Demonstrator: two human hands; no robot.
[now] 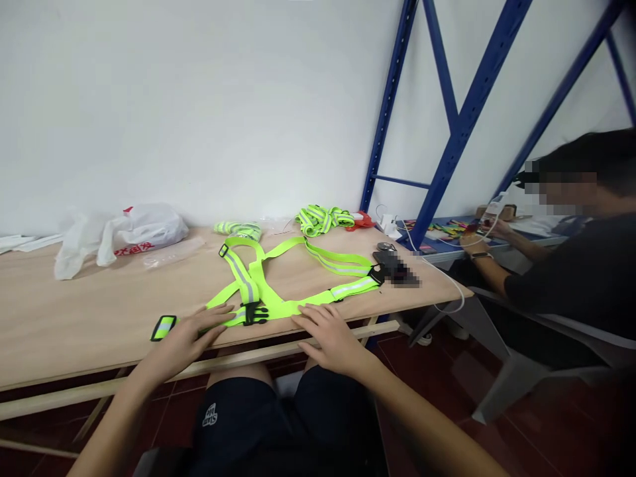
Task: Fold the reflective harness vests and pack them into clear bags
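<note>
A neon yellow reflective harness vest [283,308] with grey stripes lies spread on the wooden table near its front edge. My left hand [191,334] rests flat on its lower left strap, fingers stretched out. Just right of those fingertips is a black buckle [254,313]. A black slider with a strap end [163,328] lies left of that hand. My right hand [330,334] lies at the table edge, fingers extended and touching the lower band. At the harness's right end sits another black buckle [377,274].
Behind the harness lie a bundled reflective strap [325,220] and a folded one [238,230]. A white plastic bag [144,228] is at the back left. A phone-like dark object [395,268] and a white cable [447,268] are at right. Blue shelf posts [447,165] and a seated person [571,265] are beyond.
</note>
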